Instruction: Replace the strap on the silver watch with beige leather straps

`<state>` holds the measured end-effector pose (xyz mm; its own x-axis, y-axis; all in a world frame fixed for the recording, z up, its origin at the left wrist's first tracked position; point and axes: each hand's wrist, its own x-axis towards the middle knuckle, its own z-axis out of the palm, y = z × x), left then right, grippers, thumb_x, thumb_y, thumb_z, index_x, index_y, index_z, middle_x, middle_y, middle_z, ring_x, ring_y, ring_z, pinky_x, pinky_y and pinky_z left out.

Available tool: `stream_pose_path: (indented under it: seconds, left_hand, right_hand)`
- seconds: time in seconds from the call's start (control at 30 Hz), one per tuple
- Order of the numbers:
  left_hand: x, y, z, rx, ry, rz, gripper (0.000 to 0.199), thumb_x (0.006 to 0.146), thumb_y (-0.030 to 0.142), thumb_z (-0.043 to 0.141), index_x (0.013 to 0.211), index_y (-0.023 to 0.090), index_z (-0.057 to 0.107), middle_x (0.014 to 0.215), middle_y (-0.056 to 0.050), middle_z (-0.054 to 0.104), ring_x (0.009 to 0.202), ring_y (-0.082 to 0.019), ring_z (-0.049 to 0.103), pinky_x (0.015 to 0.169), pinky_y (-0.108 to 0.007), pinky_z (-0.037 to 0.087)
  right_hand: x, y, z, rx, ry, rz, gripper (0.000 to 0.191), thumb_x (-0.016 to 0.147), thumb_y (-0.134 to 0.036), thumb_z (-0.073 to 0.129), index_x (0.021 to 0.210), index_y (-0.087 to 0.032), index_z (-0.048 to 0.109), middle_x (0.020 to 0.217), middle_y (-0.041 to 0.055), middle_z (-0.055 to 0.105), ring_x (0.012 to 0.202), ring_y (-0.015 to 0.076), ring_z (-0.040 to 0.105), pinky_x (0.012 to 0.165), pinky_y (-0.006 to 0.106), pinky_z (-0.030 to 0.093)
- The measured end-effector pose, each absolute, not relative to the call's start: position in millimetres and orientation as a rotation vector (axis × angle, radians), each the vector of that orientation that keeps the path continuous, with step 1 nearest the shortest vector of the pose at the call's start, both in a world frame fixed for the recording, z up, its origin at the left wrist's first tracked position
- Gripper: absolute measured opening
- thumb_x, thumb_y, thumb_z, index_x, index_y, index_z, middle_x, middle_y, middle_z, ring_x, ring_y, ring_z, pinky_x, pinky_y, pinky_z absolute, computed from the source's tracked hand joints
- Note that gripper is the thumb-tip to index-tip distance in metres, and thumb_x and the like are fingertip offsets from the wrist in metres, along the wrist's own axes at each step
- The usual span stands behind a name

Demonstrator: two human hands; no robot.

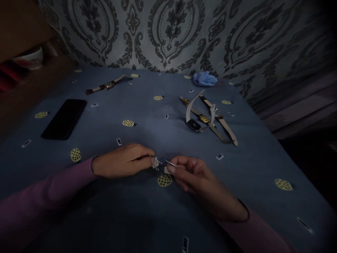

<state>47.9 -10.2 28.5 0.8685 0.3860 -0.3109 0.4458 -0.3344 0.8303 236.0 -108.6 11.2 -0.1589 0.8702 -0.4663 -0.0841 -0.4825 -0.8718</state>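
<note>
My left hand (125, 160) pinches the edge of a wristwatch (156, 163) between thumb and fingers. The watch has a round silvery case and lies low over the tablecloth, with a short light strap piece (166, 170) on its right side. My right hand (193, 174) is closed round a thin pointed metal tool (171, 163), its tip facing the watch. The right thumb also rests at the strap piece. Whether the strap is joined to the case cannot be made out; the fingers cover part of both.
Right of centre lie a light-strapped smartwatch (194, 125), a gold watch (204, 118) and a brown-strapped watch (228, 130). Another watch (108, 85) lies far left, above a black phone (64, 119). A blue crumpled cloth (205, 79) sits by the wall. Near the right edge is a slim pale object (304, 225).
</note>
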Motion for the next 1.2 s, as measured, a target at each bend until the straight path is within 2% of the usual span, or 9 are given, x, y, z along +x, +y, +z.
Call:
stream_pose_path:
  seconds: [0.17,0.43,0.7,0.8,0.9,1.03,1.2]
  left_hand:
    - [49.4,-8.3,27.9,1.911,0.647,-0.059,0.031,0.092,0.032,0.037,0.067,0.017,0.046,0.060,0.005,0.039,0.054,-0.009,0.036,0.052,-0.023,0.030]
    - [56.4,-2.6,29.1,1.756,0.757,-0.061,0.030,0.087,0.032,0.039,0.061,0.017,0.040,0.058,0.005,0.035,0.055,-0.010,0.031,0.052,-0.024,0.026]
    - [57.4,-6.3,41.1,1.460,0.729,0.167,0.028,0.080,0.030,0.046,0.056,0.019,0.035,0.051,0.008,0.028,0.045,-0.007,0.023,0.044,-0.022,0.019]
    - [57.2,-9.0,43.6,1.445,0.669,0.255,0.029,0.079,0.029,0.043,0.054,0.017,0.047,0.050,0.002,0.047,0.046,-0.008,0.040,0.045,-0.021,0.030]
    - [56.2,-10.4,43.1,1.420,0.615,0.299,0.030,0.078,0.029,0.043,0.061,0.013,0.062,0.065,-0.006,0.065,0.057,-0.012,0.056,0.048,-0.021,0.040]
    - [55.1,-11.6,41.4,1.322,0.597,0.341,0.026,0.075,0.029,0.047,0.064,0.013,0.064,0.068,-0.007,0.068,0.061,-0.015,0.062,0.047,-0.021,0.044]
    - [55.5,-12.8,38.9,1.208,0.593,0.372,0.023,0.074,0.027,0.050,0.060,0.013,0.062,0.064,-0.007,0.067,0.061,-0.016,0.065,0.044,-0.019,0.043]
  right_hand:
    - [235.8,-106.7,8.6,-1.360,-0.915,1.734,0.029,0.078,-0.042,0.070,0.069,-0.016,0.059,0.043,-0.0097,0.039,0.041,0.0046,0.023,0.043,0.022,0.017]
    - [235.5,-102.9,14.9,-1.283,-0.782,1.728,0.028,0.071,-0.035,0.076,0.069,-0.015,0.057,0.041,-0.0111,0.038,0.039,0.0024,0.019,0.040,0.021,0.011]
    - [232.5,-104.8,36.3,-1.251,-0.877,1.674,0.027,0.076,-0.036,0.071,0.069,-0.014,0.058,0.041,-0.0112,0.036,0.037,0.0021,0.017,0.038,0.021,0.007]
    - [230.7,-105.5,44.1,-1.252,-0.915,1.636,0.026,0.076,-0.036,0.071,0.068,-0.015,0.058,0.040,-0.0111,0.035,0.037,0.0026,0.017,0.037,0.021,0.007]
    - [228.0,-104.1,46.3,-1.221,-0.922,1.626,0.025,0.075,-0.035,0.072,0.067,-0.015,0.058,0.040,-0.0112,0.036,0.037,0.0028,0.016,0.037,0.021,0.008]
    - [224.9,-99.9,42.6,-1.182,-0.894,1.631,0.023,0.075,-0.033,0.071,0.067,-0.015,0.060,0.040,-0.0112,0.035,0.038,0.0033,0.017,0.038,0.020,0.010]
    - [224.8,-97.1,38.6,-1.182,-0.886,1.650,0.021,0.076,-0.032,0.071,0.068,-0.015,0.060,0.040,-0.0110,0.035,0.038,0.0034,0.018,0.038,0.020,0.011]
